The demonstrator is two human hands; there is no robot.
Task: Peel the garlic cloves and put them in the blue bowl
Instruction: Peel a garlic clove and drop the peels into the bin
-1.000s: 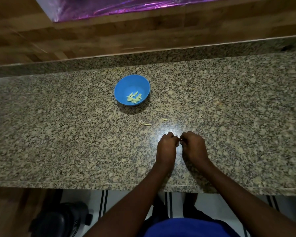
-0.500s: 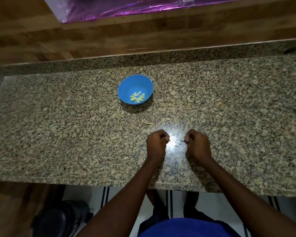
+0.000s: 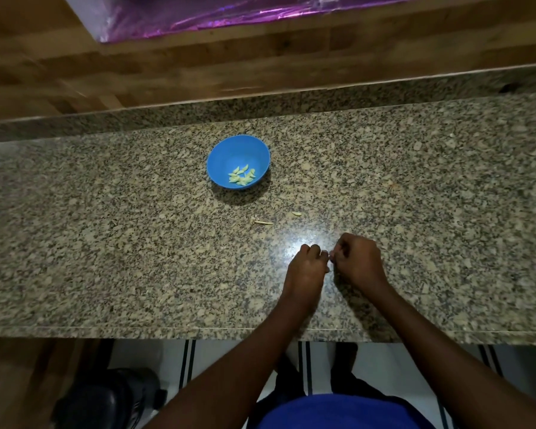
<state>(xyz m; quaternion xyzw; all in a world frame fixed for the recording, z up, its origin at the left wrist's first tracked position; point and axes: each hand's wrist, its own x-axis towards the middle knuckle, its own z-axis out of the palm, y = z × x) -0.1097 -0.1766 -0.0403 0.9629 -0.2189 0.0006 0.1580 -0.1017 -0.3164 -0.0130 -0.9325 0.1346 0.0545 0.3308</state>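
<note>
A blue bowl [image 3: 226, 150] stands on the granite counter [image 3: 106, 243] and holds several pale peeled garlic cloves [image 3: 242, 175]. Nearer the front edge, my left hand [image 3: 307, 269] and my right hand [image 3: 358, 261] meet fingertip to fingertip, both with curled fingers. Between them they pinch a small garlic clove [image 3: 330, 258], which the fingers almost entirely hide. The hands are well in front of the bowl and to its right.
A pale garlic bit [image 3: 296, 213] and a thin strip of peel [image 3: 262, 222] lie on the counter between the bowl and my hands. A raised granite ledge [image 3: 384, 94] and a wooden wall run along the back. A dark object [image 3: 106, 400] sits on the floor below.
My hands, together a second ago, pulled apart half a second ago and have now come back together at the fingertips. The bowl has not moved.
</note>
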